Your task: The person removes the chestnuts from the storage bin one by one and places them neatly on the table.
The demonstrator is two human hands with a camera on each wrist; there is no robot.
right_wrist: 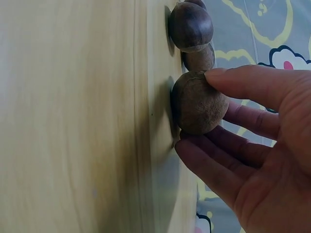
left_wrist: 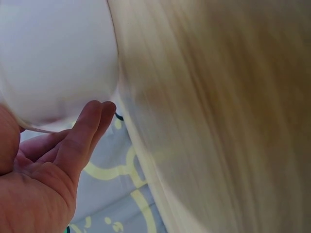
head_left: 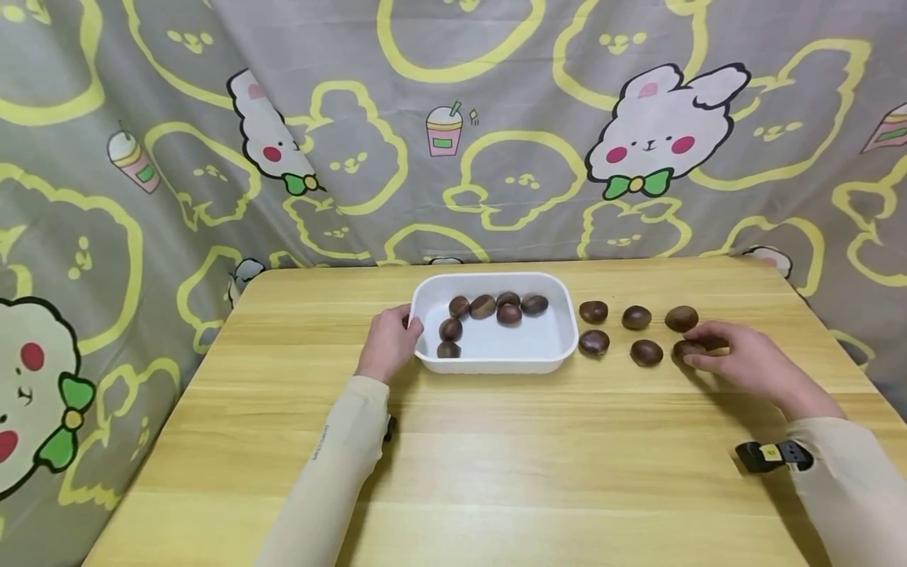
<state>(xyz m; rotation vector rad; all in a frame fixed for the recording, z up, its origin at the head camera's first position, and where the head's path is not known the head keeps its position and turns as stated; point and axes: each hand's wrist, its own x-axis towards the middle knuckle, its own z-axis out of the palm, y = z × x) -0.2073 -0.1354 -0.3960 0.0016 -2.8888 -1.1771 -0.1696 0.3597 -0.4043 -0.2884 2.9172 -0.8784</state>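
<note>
A white rectangular tray [head_left: 510,346] stands mid-table with several brown chestnuts [head_left: 483,306] inside, along its back and left. My left hand [head_left: 388,342] grips the tray's left end, thumb at the rim and fingers along the outer wall; a small dark patch shows beside the thumb. In the left wrist view the fingers [left_wrist: 77,141] lie against the white wall. To the right of the tray, my right hand [head_left: 751,362] pinches a chestnut [right_wrist: 197,104] between thumb and fingers, low at the tabletop. It is the front right one of two short rows.
Other loose chestnuts [head_left: 646,353] sit on the wooden table [head_left: 496,457] between the tray and my right hand. Behind the table's back edge hangs a grey curtain [head_left: 510,220] with yellow outlines and cartoon rabbits. A black strap device [head_left: 772,455] is on my right wrist.
</note>
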